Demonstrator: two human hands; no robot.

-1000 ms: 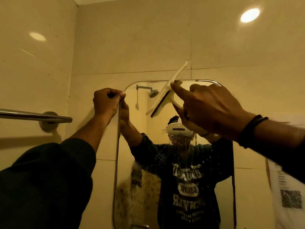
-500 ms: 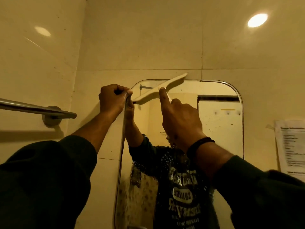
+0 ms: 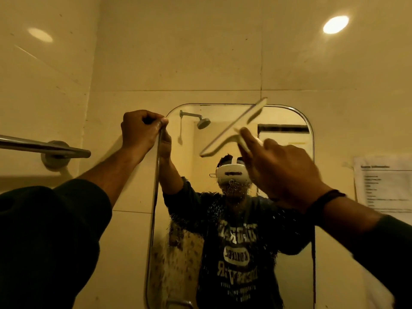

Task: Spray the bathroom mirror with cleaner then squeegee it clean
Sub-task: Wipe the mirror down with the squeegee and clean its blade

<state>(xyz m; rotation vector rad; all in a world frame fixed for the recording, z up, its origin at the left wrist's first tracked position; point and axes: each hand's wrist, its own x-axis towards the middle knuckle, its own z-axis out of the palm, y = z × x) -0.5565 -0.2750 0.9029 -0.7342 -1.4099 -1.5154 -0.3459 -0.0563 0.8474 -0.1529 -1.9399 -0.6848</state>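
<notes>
Mirror glass (image 3: pixel 281 219) is filling the centre and lower middle of the frame, a tall pane with rounded upper corners and a thin metal edge. Droplets are clinging across its middle and lower part, while the upper band is looking clearer. Open tiled wall (image 3: pixel 200 52) is stretching above its top edge, and more bare tile is lying to its right, up to a printed paper sheet (image 3: pixel 385 186) at the right edge of the frame. On the left, a metal towel bar (image 3: pixel 44 148) is jutting toward the mirror's side, ending short of it.

A pale squeegee (image 3: pixel 234 128) is sitting tilted in the upper middle of the frame, its blade running diagonally from lower left up to the mirror's top edge; whether the blade is touching the glass is unclear. The right hand (image 3: pixel 287 172) is closing around its handle, forefinger extended along it, a dark band at the wrist. The left hand (image 3: pixel 140 128) is curling into a fist at the mirror's upper left edge, gripping the rim there. Dark sleeves are covering both forearms in the lower corners.
</notes>
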